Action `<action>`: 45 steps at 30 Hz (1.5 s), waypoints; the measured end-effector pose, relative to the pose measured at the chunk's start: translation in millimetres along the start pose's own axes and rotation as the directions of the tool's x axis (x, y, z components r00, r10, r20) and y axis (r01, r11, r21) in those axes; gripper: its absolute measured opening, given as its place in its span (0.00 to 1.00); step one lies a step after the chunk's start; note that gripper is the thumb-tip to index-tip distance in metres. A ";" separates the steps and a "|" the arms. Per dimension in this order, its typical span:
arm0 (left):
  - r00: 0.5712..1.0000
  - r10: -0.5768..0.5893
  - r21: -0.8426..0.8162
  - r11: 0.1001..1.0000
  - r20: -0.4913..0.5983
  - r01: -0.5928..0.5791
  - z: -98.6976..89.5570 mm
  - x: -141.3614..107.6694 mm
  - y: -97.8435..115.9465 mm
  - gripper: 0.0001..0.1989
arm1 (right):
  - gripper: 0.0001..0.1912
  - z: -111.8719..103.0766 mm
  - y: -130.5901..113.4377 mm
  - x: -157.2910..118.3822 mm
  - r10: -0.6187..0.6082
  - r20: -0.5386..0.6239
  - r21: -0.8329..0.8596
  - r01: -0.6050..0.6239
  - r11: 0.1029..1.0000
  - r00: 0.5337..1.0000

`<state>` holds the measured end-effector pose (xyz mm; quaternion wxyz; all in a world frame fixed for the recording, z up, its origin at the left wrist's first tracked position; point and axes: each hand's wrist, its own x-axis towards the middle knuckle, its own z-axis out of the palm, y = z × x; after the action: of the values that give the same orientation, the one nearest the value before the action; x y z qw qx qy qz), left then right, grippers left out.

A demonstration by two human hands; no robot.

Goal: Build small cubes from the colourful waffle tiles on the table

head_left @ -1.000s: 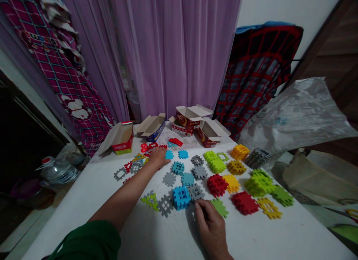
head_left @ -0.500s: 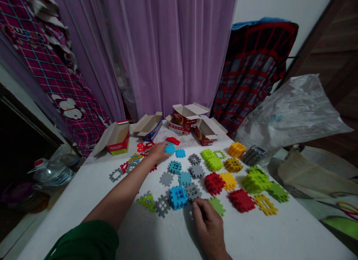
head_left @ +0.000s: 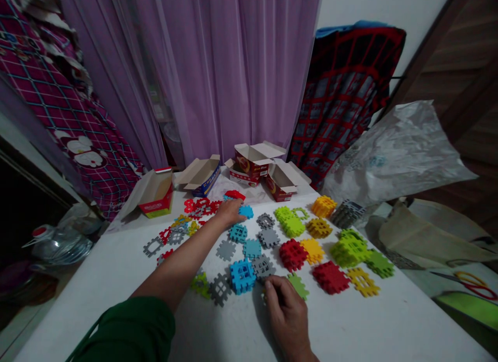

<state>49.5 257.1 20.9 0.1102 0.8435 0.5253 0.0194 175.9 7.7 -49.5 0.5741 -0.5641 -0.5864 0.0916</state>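
Observation:
My left hand (head_left: pixel 230 212) reaches to the back of the white table (head_left: pixel 334 325), its fingers beside a light blue piece (head_left: pixel 246 212) and a red piece (head_left: pixel 235 194). What its fingertips hold, if anything, is hidden. My right hand (head_left: pixel 287 307) rests near the front edge, fingers curled, just below a dark grey piece (head_left: pixel 263 267) and left of a flat green piece (head_left: pixel 298 286). A stack of blue pieces (head_left: pixel 243 276) stands left of it. Red stacks (head_left: pixel 293 254), yellow pieces (head_left: pixel 312 250) and lime green stacks (head_left: pixel 350 249) lie to the right.
Open cardboard boxes (head_left: pixel 203 176) line the back edge, with a red one (head_left: pixel 156 193) at the left. Loose red pieces (head_left: pixel 202 208) lie behind my left forearm. A plastic bag (head_left: pixel 397 149) and scissors (head_left: pixel 474 287) are at the right, a bottle (head_left: pixel 62 242) at the left.
My left hand has shifted slightly right, over the spot where a light blue piece showed beside its fingers. The whole view has moved a little. My right hand remains curled in nearly the same place.

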 end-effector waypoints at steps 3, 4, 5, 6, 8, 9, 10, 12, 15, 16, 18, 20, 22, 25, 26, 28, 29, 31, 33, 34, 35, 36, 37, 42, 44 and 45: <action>1.000 -0.004 0.020 1.000 -0.012 0.005 1.4 0.5 -1.0 0.28 | 0.09 -1.6 -3.7 2.5 0.032 0.003 -0.012 -0.032 0.999 0.999; 1.000 -0.003 0.023 1.000 -0.014 0.003 2.0 0.7 -1.4 0.27 | 0.09 -1.9 -4.3 3.0 0.039 0.006 -0.016 -0.039 0.999 0.999; 1.000 0.000 0.024 1.000 -0.014 0.000 2.6 0.8 -1.9 0.27 | 0.10 -1.8 -4.4 3.1 0.040 0.007 -0.016 -0.040 0.999 0.999; 1.000 0.004 0.023 1.000 -0.014 -0.004 3.1 1.0 -2.3 0.26 | 0.09 -1.5 -4.0 2.8 0.038 0.005 -0.014 -0.038 0.999 0.999; 1.000 0.010 0.022 1.000 -0.011 -0.010 3.9 0.8 -2.9 0.27 | 0.09 -0.2 -1.5 1.0 0.028 0.005 -0.003 -0.028 1.000 1.000; 1.000 0.012 0.018 1.000 -0.011 -0.012 4.4 0.4 -3.2 0.27 | 0.09 0.5 0.4 -0.2 0.030 0.001 -0.001 -0.030 1.000 1.000; 1.000 0.013 0.009 1.000 -0.014 -0.013 5.1 -0.4 -3.8 0.29 | 0.09 1.2 2.5 -1.6 0.036 -0.003 -0.001 -0.036 0.999 0.999; 0.999 0.011 -0.030 0.999 -0.032 -0.012 7.1 -3.8 -6.9 0.31 | 0.09 1.8 7.1 -3.8 0.032 -0.002 0.000 -0.032 0.999 0.999; 0.996 -0.011 -0.089 0.996 -0.085 0.004 10.7 -15.7 -21.6 0.29 | 0.08 0.8 12.3 -4.9 0.002 0.002 0.002 -0.002 1.000 1.000; 0.994 -0.027 -0.088 0.996 -0.106 0.018 11.4 -22.0 -30.1 0.27 | 0.08 0.4 12.9 -5.0 -0.008 0.006 0.003 0.008 1.000 1.000; 0.985 -0.072 -0.055 0.996 -0.158 0.064 10.8 -37.8 -52.4 0.21 | 0.08 0.1 12.3 -5.2 -0.006 0.012 0.007 0.006 1.000 1.000; 0.966 -0.133 0.000 0.991 -0.220 0.136 7.5 -56.2 -78.6 0.18 | 0.09 1.0 9.2 -5.9 0.025 0.009 0.021 -0.026 0.999 1.000; 0.947 -0.234 0.033 0.968 -0.221 0.247 2.9 -74.5 -103.6 0.20 | 0.10 2.1 5.3 -6.3 0.064 -0.002 0.038 -0.064 0.997 0.998; 0.936 -0.323 0.057 0.941 -0.138 0.333 -0.2 -96.4 -127.7 0.22 | 0.10 1.9 2.0 -4.8 0.067 -0.014 0.032 -0.066 0.997 0.998; 0.938 -0.327 0.060 0.940 -0.114 0.335 1.1 -101.8 -131.1 0.22 | 0.10 1.2 2.4 -3.9 0.045 -0.009 0.024 -0.044 0.999 0.999; 0.947 -0.306 0.047 0.949 -0.098 0.311 7.3 -109.9 -132.7 0.21 | 0.10 -0.2 5.1 -2.5 -0.003 0.008 0.009 0.003 1.000 1.000; 0.952 -0.286 0.027 0.957 -0.106 0.290 11.7 -113.2 -132.2 0.20 | 0.11 -0.8 7.3 -2.4 -0.020 0.014 0.003 0.020 1.000 1.000; 0.963 -0.228 -0.043 0.974 -0.141 0.224 21.6 -119.9 -132.4 0.20 | 0.12 -1.4 12.2 -3.4 -0.020 0.017 -0.012 0.020 1.000 1.000; 0.958 -0.192 -0.144 0.976 -0.211 0.164 30.2 -128.8 -138.0 0.20 | 0.14 -1.5 16.8 -5.4 0.003 0.024 -0.032 -0.003 0.999 1.000; 0.945 -0.200 -0.191 0.970 -0.258 0.153 33.4 -134.4 -143.2 0.21 | 0.14 -1.6 18.6 -6.3 0.011 0.031 -0.041 -0.009 0.999 0.999; 0.925 -0.227 -0.226 0.961 -0.306 0.161 35.7 -140.9 -149.5 0.22 | 0.15 -1.9 19.9 -6.9 0.014 0.033 -0.050 -0.012 0.999 0.999; 0.898 -0.270 -0.245 0.951 -0.348 0.190 37.1 -147.9 -156.3 0.22 | 0.15 -2.4 20.7 -7.1 0.014 0.031 -0.057 -0.012 0.998 0.999; 0.869 -0.319 -0.247 0.940 -0.378 0.237 38.0 -155.0 -162.9 0.21 | 0.15 -3.1 21.0 -6.9 0.008 0.031 -0.063 -0.006 0.998 0.999; 0.839 -0.454 -0.224 0.888 -0.300 0.401 42.3 -179.3 -173.2 0.20 | 0.16 -6.7 17.5 -4.5 -0.012 0.050 -0.086 0.016 0.996 0.999; 0.875 -0.403 -0.291 0.900 -0.267 0.325 46.4 -181.6 -168.1 0.19 | 0.17 -7.4 16.1 -4.6 0.003 0.015 -0.107 -0.001 0.994 1.000; 0.885 -0.372 -0.339 0.901 -0.281 0.271 48.6 -182.1 -165.6 0.19 | 0.17 -7.7 15.8 -4.8 -0.002 0.009 -0.118 0.003 0.993 1.000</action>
<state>-170.8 157.1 -45.5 0.1422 0.7018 0.6616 0.2224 189.3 5.3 -61.6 0.5374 -0.5960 -0.5938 0.0587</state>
